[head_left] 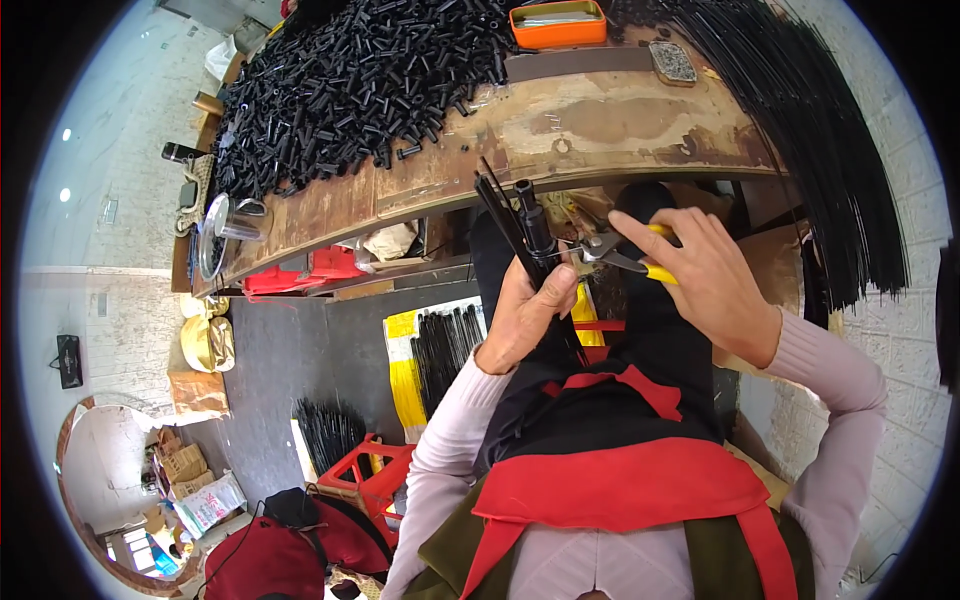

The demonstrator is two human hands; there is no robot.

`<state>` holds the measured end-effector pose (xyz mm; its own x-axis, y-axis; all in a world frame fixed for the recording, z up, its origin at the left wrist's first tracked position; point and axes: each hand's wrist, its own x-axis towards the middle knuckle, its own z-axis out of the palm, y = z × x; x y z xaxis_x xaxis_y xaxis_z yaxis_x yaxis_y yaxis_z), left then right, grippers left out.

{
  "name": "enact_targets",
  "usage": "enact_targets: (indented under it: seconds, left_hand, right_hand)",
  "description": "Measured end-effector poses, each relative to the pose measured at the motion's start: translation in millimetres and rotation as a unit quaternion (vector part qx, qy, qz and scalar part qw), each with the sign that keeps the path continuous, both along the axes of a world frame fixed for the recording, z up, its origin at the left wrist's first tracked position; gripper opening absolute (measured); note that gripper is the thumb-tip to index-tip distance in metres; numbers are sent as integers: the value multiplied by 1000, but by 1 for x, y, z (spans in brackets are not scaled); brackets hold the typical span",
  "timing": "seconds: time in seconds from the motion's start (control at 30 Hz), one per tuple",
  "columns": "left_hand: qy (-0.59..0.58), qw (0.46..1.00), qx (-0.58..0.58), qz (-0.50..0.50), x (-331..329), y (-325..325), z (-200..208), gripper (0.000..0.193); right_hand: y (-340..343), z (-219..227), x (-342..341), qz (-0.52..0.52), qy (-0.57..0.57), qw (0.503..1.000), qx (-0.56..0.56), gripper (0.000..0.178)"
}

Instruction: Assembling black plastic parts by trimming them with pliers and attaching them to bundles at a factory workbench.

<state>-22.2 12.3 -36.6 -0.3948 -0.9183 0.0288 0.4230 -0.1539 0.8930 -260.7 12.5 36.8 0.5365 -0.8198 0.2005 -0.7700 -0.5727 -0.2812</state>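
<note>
Both at work, the left hand [530, 315] pinches black rods [509, 228] in front of the bench [620, 115] and the right hand [715, 275] grips yellow-handled cutters [602, 245] close by — likely for a snip — so the next squeeze calls for still rods

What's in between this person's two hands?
The head view shows yellow-handled pliers there, held in the right hand, their jaws near the black bundle the left hand holds.
</note>
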Motion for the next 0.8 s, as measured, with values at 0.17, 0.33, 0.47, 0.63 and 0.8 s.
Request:
enact_targets:
  seconds: [0.17,0.33,0.47,0.63,0.8]
  left_hand:
    - [-54,998,-7,10,-8,0,8,31]
    - [-41,999,-6,9,-6,1,5,30]
    - [-32,999,-8,8,-1,-2,1,28]
    - [-44,999,2,21,-2,1,6,28]
    - [-26,1000,-2,-2,-1,2,8,27]
  right_hand:
    - [-3,-2,-1,-11,39,994,-97,61]
    - [-2,-5,3,-23,44,994,-97,62]
    - [-1,-5,4,-28,44,994,-97,62]
    - [-2,-4,8,-21,35,992,-117,64]
    - [-2,-7,10,-21,27,993,-116,64]
